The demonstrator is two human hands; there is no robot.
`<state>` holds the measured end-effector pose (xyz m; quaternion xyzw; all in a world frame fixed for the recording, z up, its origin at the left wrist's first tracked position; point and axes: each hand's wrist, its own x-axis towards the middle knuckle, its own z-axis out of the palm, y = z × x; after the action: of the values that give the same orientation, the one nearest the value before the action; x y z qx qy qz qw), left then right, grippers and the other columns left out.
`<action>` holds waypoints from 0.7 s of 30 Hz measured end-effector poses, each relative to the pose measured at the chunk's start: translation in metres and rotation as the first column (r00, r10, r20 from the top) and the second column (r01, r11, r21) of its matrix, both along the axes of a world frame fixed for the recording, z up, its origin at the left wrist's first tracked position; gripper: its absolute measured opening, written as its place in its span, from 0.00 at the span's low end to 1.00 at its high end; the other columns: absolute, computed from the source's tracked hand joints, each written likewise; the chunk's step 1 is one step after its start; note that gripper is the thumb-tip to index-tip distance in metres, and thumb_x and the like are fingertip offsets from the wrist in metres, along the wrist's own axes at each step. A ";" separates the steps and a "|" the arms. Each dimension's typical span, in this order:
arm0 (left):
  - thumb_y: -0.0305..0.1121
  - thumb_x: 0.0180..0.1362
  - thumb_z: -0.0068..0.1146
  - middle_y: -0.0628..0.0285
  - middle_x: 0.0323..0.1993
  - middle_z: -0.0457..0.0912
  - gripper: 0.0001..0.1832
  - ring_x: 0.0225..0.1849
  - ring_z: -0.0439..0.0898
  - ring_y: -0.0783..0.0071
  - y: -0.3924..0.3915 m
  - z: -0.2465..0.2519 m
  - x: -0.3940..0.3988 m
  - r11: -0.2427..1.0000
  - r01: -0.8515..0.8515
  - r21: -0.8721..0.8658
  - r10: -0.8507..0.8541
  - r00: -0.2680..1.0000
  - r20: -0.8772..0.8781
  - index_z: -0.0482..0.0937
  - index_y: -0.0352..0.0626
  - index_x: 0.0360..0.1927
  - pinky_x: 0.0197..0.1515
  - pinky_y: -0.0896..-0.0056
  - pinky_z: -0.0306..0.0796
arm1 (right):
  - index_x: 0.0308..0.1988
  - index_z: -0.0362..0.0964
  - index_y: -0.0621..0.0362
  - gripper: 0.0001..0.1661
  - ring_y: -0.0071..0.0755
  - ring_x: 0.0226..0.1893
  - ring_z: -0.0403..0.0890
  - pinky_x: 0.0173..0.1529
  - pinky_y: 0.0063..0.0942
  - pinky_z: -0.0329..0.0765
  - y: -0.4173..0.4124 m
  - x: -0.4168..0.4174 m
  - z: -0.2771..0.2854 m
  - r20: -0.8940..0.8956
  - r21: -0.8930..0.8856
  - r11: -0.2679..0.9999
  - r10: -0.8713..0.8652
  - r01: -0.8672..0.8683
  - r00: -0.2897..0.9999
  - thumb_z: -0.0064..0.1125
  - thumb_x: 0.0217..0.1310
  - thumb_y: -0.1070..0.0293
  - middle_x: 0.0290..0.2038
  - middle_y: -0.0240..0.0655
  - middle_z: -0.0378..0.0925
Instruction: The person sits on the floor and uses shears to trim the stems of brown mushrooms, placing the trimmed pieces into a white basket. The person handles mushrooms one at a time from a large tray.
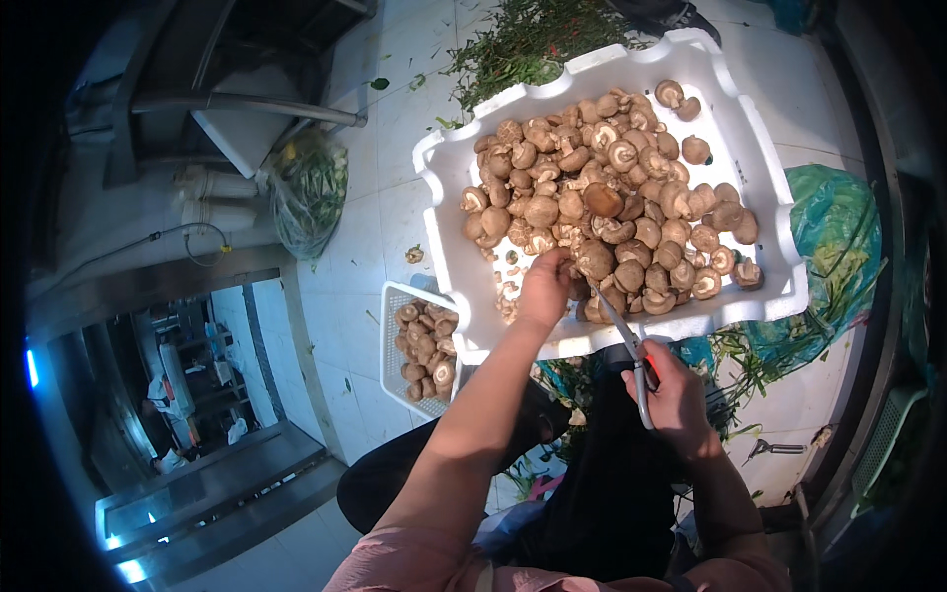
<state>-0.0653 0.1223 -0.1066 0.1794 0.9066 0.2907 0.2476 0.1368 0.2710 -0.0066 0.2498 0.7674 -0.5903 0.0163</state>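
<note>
A white styrofoam box (762, 140) holds a heap of brown shiitake mushrooms (541, 211). Over its near side, my left hand (546, 290) grips a mushroom (594, 259) by the stem side; its fingertips are partly hidden. My right hand (669, 396) holds a pair of scissors (621, 325) with red on the handles, and their tips reach the mushrooms beside my left fingers. Cut stems (507, 288) lie in the box's near left corner. Left of the box, a white plastic basket (390, 348) contains more mushrooms (424, 348).
Cut greens (510, 55) lie on the tiled floor beyond the box. A green plastic bag of vegetables (836, 244) is at the right, a clear bag of greens (307, 192) at the left. A peeler (775, 448) lies at the lower right. A metal rack (244, 103) stands upper left.
</note>
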 end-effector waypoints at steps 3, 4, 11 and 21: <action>0.25 0.59 0.56 0.58 0.43 0.81 0.24 0.44 0.80 0.68 0.007 0.041 0.004 0.931 -0.359 0.065 0.311 0.876 0.369 0.70 0.39 0.60 0.49 0.71 0.72 | 0.45 0.70 0.58 0.20 0.45 0.28 0.81 0.32 0.33 0.76 0.002 0.006 -0.008 0.000 0.028 0.999 -0.024 0.024 1.000 0.67 0.52 0.67 0.30 0.42 0.78; 0.27 0.62 0.56 0.63 0.45 0.79 0.23 0.47 0.78 0.74 0.001 0.052 0.005 0.899 -0.416 0.137 0.322 0.841 0.435 0.69 0.36 0.61 0.49 0.75 0.73 | 0.46 0.70 0.57 0.21 0.46 0.30 0.81 0.33 0.34 0.77 0.001 0.006 -0.008 0.007 0.024 0.999 -0.022 0.022 1.000 0.67 0.51 0.66 0.31 0.43 0.78; 0.28 0.66 0.51 0.62 0.51 0.76 0.19 0.50 0.77 0.77 -0.005 0.129 0.047 0.559 -0.812 0.169 0.396 0.441 0.805 0.69 0.37 0.60 0.55 0.77 0.74 | 0.50 0.68 0.54 0.28 0.52 0.42 0.78 0.44 0.43 0.76 -0.008 -0.002 -0.004 0.037 0.147 0.977 0.151 -0.155 0.988 0.67 0.49 0.60 0.40 0.44 0.76; 0.24 0.62 0.56 0.67 0.43 0.77 0.20 0.42 0.77 0.81 -0.004 0.126 0.074 0.627 -0.731 0.270 0.413 0.606 0.680 0.72 0.38 0.57 0.47 0.78 0.78 | 0.48 0.71 0.53 0.24 0.49 0.39 0.79 0.41 0.39 0.77 -0.004 0.001 -0.006 -0.100 0.209 0.973 0.122 -0.099 0.987 0.66 0.50 0.63 0.36 0.41 0.77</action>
<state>0.0089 0.1182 0.0196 -0.1679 0.6826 0.6306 0.3289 0.1382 0.2666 -0.0130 0.1732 0.8361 -0.5201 -0.0197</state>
